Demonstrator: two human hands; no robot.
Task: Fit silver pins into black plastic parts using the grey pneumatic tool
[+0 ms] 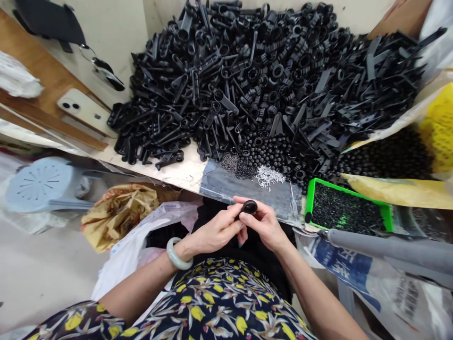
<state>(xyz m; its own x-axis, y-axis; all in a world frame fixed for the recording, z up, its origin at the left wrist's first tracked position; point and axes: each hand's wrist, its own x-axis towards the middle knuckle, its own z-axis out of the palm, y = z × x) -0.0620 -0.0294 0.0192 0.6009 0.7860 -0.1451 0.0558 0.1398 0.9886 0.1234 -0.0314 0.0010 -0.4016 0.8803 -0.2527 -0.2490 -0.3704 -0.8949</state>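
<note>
Between my two hands, just off the table's front edge, is a black plastic part with a ring-shaped end (249, 207). My left hand (222, 226) is closed on it from the left, a pale bangle at the wrist. From the right, my right hand (264, 224) pinches the same part near the ring; the rest of it is hidden by my fingers. Beyond the hands, small silvery pins (269, 177) lie in a heap on a grey mat (226, 182). Next to them are tiny dark pieces (230, 163) and round black caps (265, 151).
A large pile of black plastic parts (226, 80) covers the table's back. On the right stands a green tray (388, 218) of small black pieces, beside a grey bar (382, 248). At left are a phone (85, 111), a blue stool (38, 184) and a brown paper bag (116, 212).
</note>
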